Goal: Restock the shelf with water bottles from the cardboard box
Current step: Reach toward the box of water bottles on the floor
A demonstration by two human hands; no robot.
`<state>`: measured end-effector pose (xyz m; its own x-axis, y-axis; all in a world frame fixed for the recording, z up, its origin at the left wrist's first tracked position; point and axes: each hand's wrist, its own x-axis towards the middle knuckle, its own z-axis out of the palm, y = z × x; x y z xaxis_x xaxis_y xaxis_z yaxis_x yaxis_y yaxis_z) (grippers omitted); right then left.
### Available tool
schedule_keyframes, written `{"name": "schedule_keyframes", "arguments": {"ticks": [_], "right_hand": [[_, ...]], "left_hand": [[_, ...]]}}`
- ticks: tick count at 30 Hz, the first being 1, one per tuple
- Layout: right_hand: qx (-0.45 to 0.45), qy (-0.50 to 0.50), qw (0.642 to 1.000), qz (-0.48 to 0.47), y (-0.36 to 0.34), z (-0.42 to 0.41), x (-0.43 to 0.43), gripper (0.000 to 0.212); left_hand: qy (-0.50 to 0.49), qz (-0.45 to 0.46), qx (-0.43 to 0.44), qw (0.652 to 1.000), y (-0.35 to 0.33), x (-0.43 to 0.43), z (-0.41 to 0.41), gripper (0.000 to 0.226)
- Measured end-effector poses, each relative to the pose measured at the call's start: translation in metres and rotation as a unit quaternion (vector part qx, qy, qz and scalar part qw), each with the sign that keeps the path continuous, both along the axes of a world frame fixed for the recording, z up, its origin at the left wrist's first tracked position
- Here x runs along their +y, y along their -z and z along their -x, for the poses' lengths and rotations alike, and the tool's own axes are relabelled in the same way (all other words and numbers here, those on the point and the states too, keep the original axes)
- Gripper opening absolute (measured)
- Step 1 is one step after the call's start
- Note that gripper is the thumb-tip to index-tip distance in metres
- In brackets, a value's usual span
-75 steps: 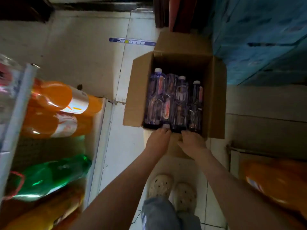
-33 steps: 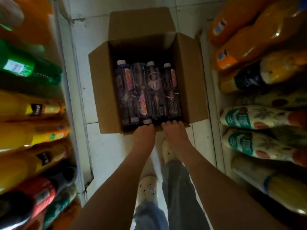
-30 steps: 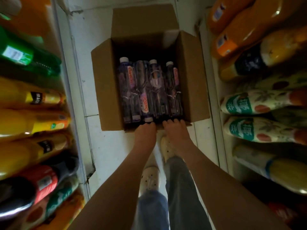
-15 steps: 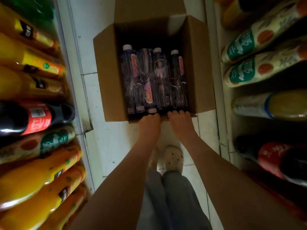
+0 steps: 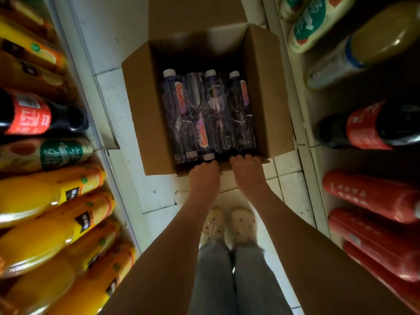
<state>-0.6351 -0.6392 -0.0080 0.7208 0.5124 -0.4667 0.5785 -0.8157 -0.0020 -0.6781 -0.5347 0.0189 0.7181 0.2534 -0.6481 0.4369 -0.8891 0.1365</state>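
Shelves slid past; both hands' fingers (image 5: 244, 158) hooked over cardboard box (image 5: 145, 105) rim, fingertips hidden.

- The cardboard box (image 5: 145, 110) sits on the floor (image 5: 113, 105) ahead of me, in the aisle between two shelves, its flaps open.
- The water bottles (image 5: 204, 117) lie in the box side by side, some with caps at the far end, at least one with its cap near.
- My left hand (image 5: 204, 176) and right hand (image 5: 246, 171) rest side by side on the box's near edge, fingers curled over it.
- My shoes (image 5: 227, 226) stand on the floor near me, below the hands.
- The left shelf (image 5: 106, 160) runs along the box's left side, bottles on it.
- The right shelf (image 5: 306, 169) runs along its right side, also with bottles.
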Motion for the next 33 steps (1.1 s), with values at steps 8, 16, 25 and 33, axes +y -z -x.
{"name": "schedule_keyframes", "arguments": {"ticks": [8, 16, 25, 33], "right_hand": [[-0.01, -0.029, 0.999, 0.021, 0.004, 0.061, -0.041, 0.023], [0.009, -0.037, 0.999, -0.018, 0.001, 0.106, -0.083, 0.028], [0.024, -0.023, 0.999, -0.015, 0.002, 0.164, -0.129, 0.032], [0.091, 0.03, 0.995, 0.018, -0.013, 0.219, -0.159, 0.029]], "left_hand": [[-0.008, -0.01, -0.009, 1.0, 0.001, -0.04, 0.057, 0.02], [-0.015, -0.015, 0.004, 1.0, -0.002, -0.082, 0.105, 0.021], [0.021, -0.027, 0.013, 0.999, 0.004, -0.128, 0.164, 0.024], [0.038, -0.028, -0.022, 0.999, 0.004, -0.158, 0.225, 0.029]]}}
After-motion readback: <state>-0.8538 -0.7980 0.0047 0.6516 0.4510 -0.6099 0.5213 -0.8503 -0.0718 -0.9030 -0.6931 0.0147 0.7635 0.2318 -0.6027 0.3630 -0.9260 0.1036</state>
